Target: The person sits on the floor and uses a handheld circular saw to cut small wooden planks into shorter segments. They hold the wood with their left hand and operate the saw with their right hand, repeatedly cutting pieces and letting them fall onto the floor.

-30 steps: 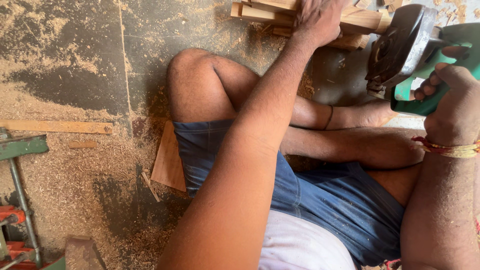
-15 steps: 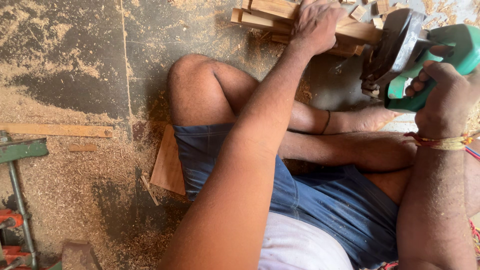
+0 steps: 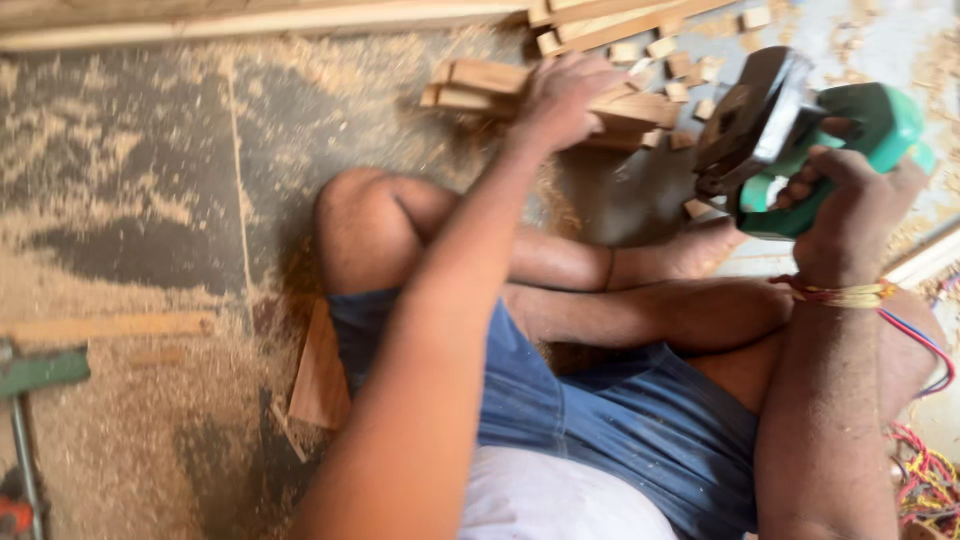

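I sit cross-legged on a sawdust-covered floor. My left hand point(image 3: 565, 100) reaches forward and presses down on a small stack of wooden strips point(image 3: 480, 85), fingers curled over them. My right hand point(image 3: 850, 205) grips the green handle of a power saw point(image 3: 800, 130) with a dark metal guard, held in the air just right of the strips. A thread band circles my right wrist. Small cut wood blocks point(image 3: 665, 55) lie scattered beyond the stack.
Long wooden battens point(image 3: 250, 20) lie along the far edge. A flat wood offcut point(image 3: 320, 375) rests by my left thigh. A green metal tool point(image 3: 35, 370) and a thin strip point(image 3: 110, 325) lie at left. Coloured wires point(image 3: 925, 470) trail at right.
The view has shifted so the strips and saw sit lower in frame. My left hand stays on the strips; my right hand still holds the saw close beside them.
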